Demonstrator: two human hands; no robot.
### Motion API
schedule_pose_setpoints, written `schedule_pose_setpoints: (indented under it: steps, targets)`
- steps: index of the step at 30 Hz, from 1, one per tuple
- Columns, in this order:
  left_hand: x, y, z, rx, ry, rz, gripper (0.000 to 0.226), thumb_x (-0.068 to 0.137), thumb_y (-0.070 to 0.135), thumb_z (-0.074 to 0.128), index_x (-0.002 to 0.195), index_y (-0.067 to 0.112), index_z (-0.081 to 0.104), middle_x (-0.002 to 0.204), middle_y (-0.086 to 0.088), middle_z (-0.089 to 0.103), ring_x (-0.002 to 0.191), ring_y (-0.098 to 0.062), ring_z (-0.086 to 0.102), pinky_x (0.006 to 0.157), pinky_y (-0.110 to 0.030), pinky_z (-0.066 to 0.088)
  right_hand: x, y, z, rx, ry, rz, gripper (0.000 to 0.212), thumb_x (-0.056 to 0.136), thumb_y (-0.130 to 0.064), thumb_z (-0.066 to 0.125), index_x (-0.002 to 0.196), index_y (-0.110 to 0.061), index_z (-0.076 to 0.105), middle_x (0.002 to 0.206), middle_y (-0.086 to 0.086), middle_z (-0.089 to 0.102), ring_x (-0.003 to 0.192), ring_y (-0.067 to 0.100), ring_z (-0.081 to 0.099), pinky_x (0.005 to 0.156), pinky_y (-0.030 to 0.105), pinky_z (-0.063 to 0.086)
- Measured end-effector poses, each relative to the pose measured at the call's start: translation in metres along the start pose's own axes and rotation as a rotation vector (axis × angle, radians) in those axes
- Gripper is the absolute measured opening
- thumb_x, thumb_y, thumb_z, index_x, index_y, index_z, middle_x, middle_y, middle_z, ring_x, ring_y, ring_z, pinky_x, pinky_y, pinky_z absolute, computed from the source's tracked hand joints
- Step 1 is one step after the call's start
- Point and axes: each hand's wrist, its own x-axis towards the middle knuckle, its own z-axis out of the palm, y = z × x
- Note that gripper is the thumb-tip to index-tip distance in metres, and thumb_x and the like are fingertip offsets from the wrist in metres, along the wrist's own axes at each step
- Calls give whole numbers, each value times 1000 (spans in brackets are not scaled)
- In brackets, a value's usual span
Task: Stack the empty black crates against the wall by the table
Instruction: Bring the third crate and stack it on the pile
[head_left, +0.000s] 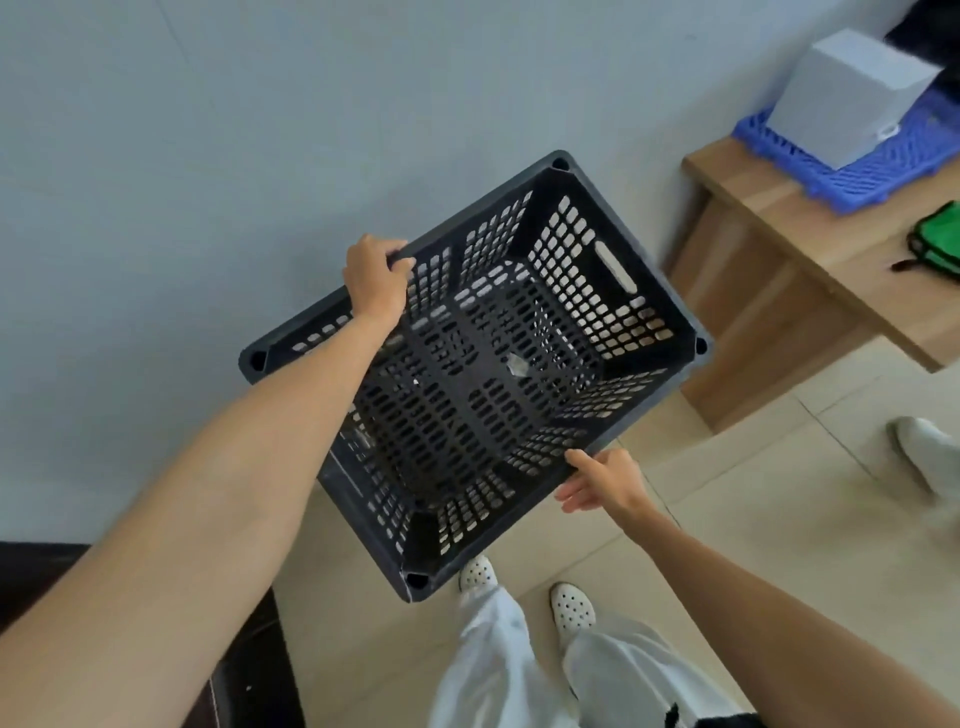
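Note:
An empty black slotted crate (587, 291) is in the middle of the view, close to the pale wall (208, 156), open side up. I cannot tell whether it rests on another crate or hangs in the air. My left hand (375, 278) is closed over the crate's far long rim beside the wall. My right hand (602, 480) is at the near long rim, thumb on the edge and fingers spread below it. A small scrap lies on the crate's floor.
A wooden table (769, 228) stands right of the crate, carrying a blue crate (872, 171) with a white box (852, 93) and a green bag (935, 239). Another person's white shoe (924, 447) is at right. A dark object (249, 670) sits bottom left on the tiled floor.

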Motion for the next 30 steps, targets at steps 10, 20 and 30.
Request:
schedule_pose_setpoints:
  steps: [10, 20, 30]
  targets:
    - [78, -40, 34, -28, -108, 60, 23, 93, 7, 62, 114, 5, 72, 107, -11, 72, 102, -22, 66, 95, -23, 47, 26, -54, -3, -685, -15, -180, 67, 87, -71, 44, 67, -15, 74, 59, -7, 73, 54, 4, 70, 67, 24, 57]
    - [98, -53, 53, 40, -124, 45, 24, 92, -7, 57, 109, 3, 70, 114, -15, 63, 105, -23, 62, 83, -13, 39, 53, -84, 6, -1275, 50, -809, 73, 81, -85, 25, 128, -36, 51, 127, -11, 54, 122, 11, 47, 105, 33, 39]
    - [114, -77, 73, 107, -150, 102, 40, 95, -5, 50, 133, 6, 57, 128, -15, 58, 124, -25, 49, 104, -28, 37, 79, -71, 26, -1318, 208, -1017, 64, 91, -74, 16, 98, -30, 62, 91, -13, 61, 88, 15, 55, 89, 30, 30]
